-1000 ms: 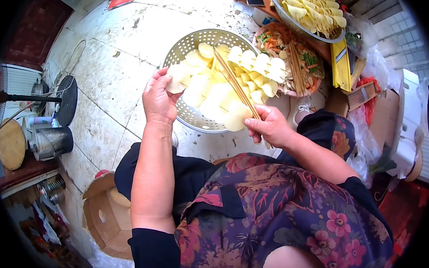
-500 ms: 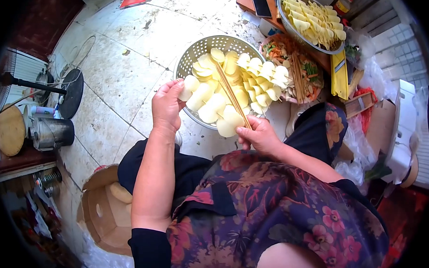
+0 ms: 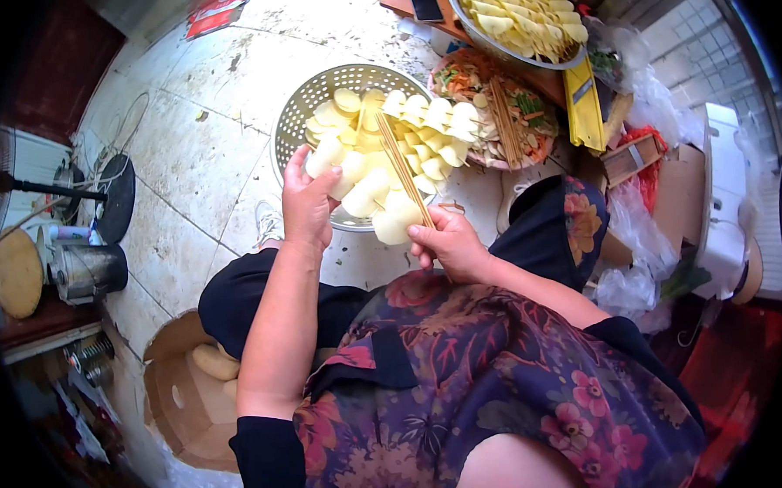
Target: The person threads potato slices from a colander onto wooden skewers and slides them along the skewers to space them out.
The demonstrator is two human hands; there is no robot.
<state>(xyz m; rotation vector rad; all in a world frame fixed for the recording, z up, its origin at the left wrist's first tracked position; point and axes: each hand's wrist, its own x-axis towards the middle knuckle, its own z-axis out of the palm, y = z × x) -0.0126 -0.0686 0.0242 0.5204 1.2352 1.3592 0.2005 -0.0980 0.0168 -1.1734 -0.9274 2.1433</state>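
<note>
My left hand (image 3: pixel 309 200) pinches the far end of a skewer of pale potato slices (image 3: pixel 365 193), its thumb against the slices. My right hand (image 3: pixel 452 243) is closed at the near end of that skewer and also grips a bundle of thin bamboo skewers (image 3: pixel 403 169), which points up and away. Both hands are over the near side of a perforated metal colander (image 3: pixel 298 108). Loose slices (image 3: pixel 331 116) lie inside it, and several loaded potato skewers (image 3: pixel 429 124) rest across its right side. My right fingertips are partly hidden.
To the right, a tray of cut vegetables (image 3: pixel 464 77) carries more bamboo skewers (image 3: pixel 506 125). Behind it, a metal bowl (image 3: pixel 469 27) of skewered slices stands beside a phone (image 3: pixel 425 4). A cardboard box (image 3: pixel 176 410) sits at lower left, a pot (image 3: pixel 91 270) at far left.
The view has shifted, so the colander and hands appear farther left. My left fingers have moved slightly inward along the slices. My right hand keeps its grip on the bundle.
</note>
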